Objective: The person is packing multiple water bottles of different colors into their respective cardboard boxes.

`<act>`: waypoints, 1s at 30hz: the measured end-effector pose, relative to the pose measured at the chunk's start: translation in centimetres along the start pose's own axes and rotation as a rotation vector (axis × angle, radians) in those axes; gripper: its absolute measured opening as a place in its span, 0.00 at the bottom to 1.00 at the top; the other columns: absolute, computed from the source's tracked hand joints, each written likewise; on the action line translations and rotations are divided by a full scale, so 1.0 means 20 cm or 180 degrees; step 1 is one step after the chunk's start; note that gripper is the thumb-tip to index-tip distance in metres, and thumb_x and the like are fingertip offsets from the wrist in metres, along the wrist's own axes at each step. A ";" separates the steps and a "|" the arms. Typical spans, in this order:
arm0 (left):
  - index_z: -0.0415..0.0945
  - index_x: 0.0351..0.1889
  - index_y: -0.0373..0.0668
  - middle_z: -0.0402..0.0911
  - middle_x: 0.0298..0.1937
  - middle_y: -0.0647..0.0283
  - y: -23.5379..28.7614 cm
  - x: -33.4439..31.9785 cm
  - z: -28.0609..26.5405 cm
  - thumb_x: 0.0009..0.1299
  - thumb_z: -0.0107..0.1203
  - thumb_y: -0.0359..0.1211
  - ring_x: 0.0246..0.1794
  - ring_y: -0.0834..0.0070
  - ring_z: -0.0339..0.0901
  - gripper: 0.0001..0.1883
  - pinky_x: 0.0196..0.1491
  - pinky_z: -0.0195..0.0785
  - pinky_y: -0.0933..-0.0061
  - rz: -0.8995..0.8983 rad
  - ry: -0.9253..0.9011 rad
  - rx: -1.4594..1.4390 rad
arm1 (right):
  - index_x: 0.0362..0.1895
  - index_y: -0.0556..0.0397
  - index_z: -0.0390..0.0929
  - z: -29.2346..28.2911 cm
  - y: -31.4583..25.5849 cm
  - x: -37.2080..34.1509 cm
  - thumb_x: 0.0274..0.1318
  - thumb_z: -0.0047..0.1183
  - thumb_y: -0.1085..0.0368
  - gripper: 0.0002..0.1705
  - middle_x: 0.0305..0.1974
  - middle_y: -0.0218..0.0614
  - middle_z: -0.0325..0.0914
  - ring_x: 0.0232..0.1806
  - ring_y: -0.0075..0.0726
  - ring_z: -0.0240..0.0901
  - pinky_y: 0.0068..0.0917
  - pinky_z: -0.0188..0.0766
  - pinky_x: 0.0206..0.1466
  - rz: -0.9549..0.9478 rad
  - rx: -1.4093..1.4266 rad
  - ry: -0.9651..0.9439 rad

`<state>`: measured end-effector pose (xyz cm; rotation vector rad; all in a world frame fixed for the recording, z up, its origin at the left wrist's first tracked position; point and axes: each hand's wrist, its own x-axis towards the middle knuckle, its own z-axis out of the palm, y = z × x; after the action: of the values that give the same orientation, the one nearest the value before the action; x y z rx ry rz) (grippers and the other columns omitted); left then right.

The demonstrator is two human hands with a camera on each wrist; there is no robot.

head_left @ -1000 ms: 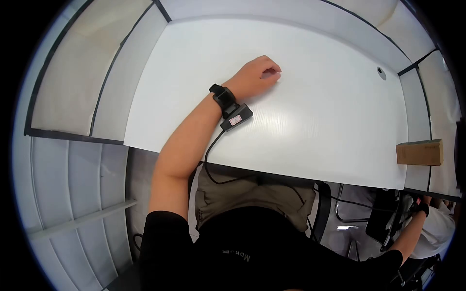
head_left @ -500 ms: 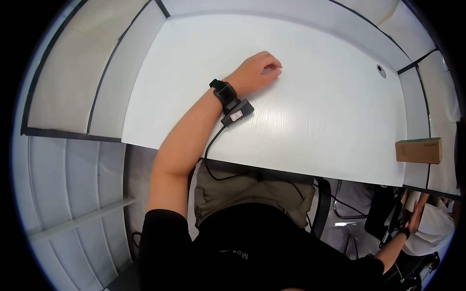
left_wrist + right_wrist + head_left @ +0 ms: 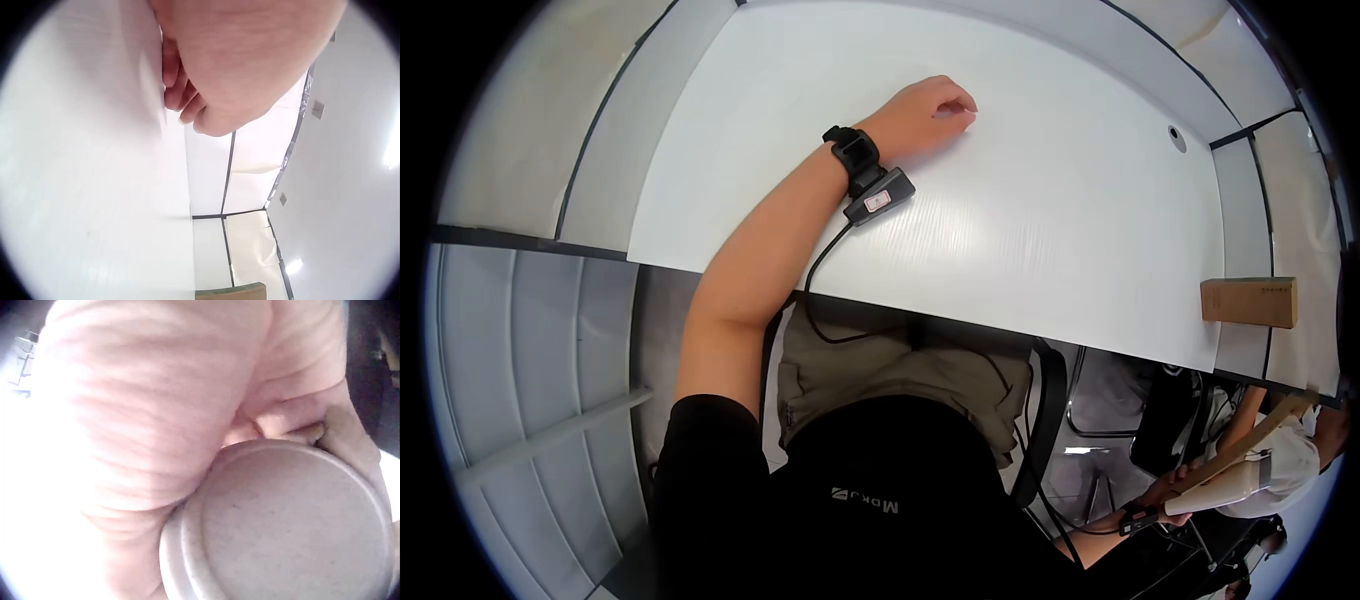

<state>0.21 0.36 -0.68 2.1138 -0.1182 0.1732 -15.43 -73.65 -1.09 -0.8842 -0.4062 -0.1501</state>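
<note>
My left hand rests on the white desk, its fingers loosely curled and nothing in them. In the left wrist view those fingers lie along the desk surface. Far to the lower right, beyond the desk's front edge, my right hand holds a white tapered cylindrical container. The right wrist view shows its round, rimmed end against my palm, with fingers curled around its side. A long light-brown strip runs beside the container.
A brown cardboard box stands at the desk's right end. Low partitions enclose the desk, and a cable hole sits at the back right. A black cable trails from my left wrist. Another person in a white shirt is at the lower right.
My right hand now holds the white container, which has come into view with the brown strip. The head view has shifted slightly; the left hand keeps its pose on the desk.
</note>
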 end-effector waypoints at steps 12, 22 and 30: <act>0.74 0.62 0.37 0.80 0.58 0.56 0.15 -0.04 -0.02 0.75 0.59 0.45 0.61 0.69 0.77 0.25 0.66 0.67 0.68 -0.0104 -0.0722 -0.1224 | 0.63 0.60 0.70 0.67 1.04 0.85 0.60 0.55 0.54 0.31 0.52 0.40 0.78 0.52 0.35 0.76 0.32 0.74 0.54 0.1355 -0.1191 0.0202; 0.56 0.75 0.43 0.69 0.71 0.56 0.10 -0.01 0.03 0.74 0.47 0.65 0.70 0.65 0.69 0.44 0.73 0.61 0.59 -0.0067 -0.0197 -0.3420 | 0.66 0.63 0.70 1.81 1.81 1.13 0.69 0.49 0.51 0.32 0.60 0.40 0.76 0.63 0.35 0.70 0.35 0.63 0.69 0.2647 -0.0634 -0.1344; 0.61 0.72 0.45 0.76 0.63 0.52 0.07 0.04 -0.07 0.75 0.36 0.69 0.62 0.55 0.76 0.43 0.64 0.72 0.53 -0.0184 0.0558 -0.4533 | 0.65 0.60 0.71 1.90 1.99 1.21 0.67 0.50 0.45 0.35 0.61 0.38 0.76 0.62 0.36 0.70 0.34 0.63 0.68 0.2968 -0.0333 -0.1958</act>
<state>0.64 0.84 1.29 0.6785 -0.0426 0.1608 7.57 -18.09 1.45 -1.1369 -0.5143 0.9864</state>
